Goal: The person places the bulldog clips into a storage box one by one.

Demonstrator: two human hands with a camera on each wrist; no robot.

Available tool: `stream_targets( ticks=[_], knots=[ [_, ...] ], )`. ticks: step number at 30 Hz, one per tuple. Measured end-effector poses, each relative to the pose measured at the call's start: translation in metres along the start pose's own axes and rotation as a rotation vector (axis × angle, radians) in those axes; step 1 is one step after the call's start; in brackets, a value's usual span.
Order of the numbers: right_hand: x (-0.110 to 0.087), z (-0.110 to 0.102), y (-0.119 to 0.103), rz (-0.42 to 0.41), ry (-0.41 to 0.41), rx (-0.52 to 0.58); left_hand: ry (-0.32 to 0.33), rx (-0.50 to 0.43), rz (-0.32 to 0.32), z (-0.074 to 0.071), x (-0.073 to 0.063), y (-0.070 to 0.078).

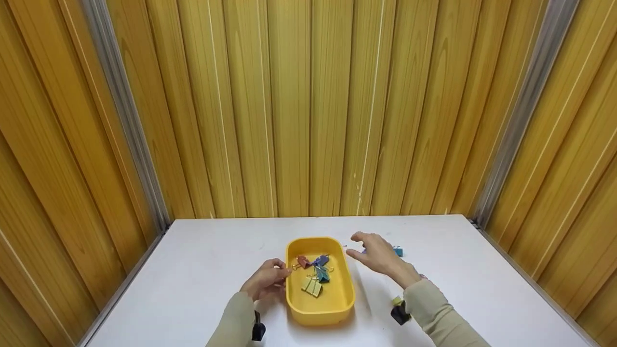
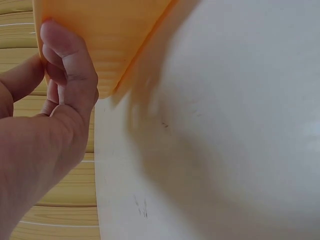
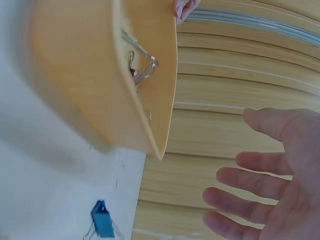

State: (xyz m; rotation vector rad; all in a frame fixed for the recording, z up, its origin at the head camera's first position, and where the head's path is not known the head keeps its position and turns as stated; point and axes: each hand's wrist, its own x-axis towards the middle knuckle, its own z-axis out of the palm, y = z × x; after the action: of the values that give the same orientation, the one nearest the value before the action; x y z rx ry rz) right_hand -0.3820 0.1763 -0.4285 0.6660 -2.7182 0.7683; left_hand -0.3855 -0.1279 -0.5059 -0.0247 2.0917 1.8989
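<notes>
A yellow plastic bin [image 1: 320, 317] stands on the table, with red [image 1: 302, 261], purple [image 1: 321, 260], teal [image 1: 322, 274] and gold [image 1: 312, 286] binder clips inside. My left hand [image 1: 267, 278] pinches the bin's left wall between thumb and fingers, as the left wrist view also shows. Past the bin's right side, my right hand [image 1: 378, 253] hovers with fingers spread and nothing in it. A blue binder clip [image 3: 102, 221] lies on the table near that hand; in the head view the hand partly covers it.
Beside my right sleeve, a yellow clip [image 1: 397, 300] shows on the table, partly hidden by the black wrist camera [image 1: 400, 314]. A bit of purple [image 1: 365, 250] peeks out by the right hand. Wood-patterned walls [image 1: 308, 106] enclose the white table [image 1: 202, 270] at the back and sides.
</notes>
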Motion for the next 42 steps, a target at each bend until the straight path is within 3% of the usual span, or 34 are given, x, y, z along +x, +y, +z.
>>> stream_targets(
  ticks=[10, 17, 25, 32, 42],
  knots=[
    [-0.044, -0.02, 0.034, 0.048, -0.099, -0.005, 0.017, 0.005, -0.01, -0.006, -0.005, 0.001],
    [-0.064, -0.028, 0.055, 0.063, -0.278, 0.048, 0.015, 0.011, -0.008, -0.007, -0.006, 0.003],
    [-0.094, -0.022, 0.071, 0.043, -0.47, 0.039, 0.007, 0.007, 0.011, -0.005, -0.005, 0.001],
    [-0.106, -0.014, 0.078, 0.042, -0.469, 0.008, 0.009, 0.055, 0.003, -0.001, -0.004, 0.002],
    [-0.104, -0.005, 0.084, 0.082, -0.373, 0.011, 0.013, 0.051, -0.003, 0.001, -0.003, 0.002]
  ],
)
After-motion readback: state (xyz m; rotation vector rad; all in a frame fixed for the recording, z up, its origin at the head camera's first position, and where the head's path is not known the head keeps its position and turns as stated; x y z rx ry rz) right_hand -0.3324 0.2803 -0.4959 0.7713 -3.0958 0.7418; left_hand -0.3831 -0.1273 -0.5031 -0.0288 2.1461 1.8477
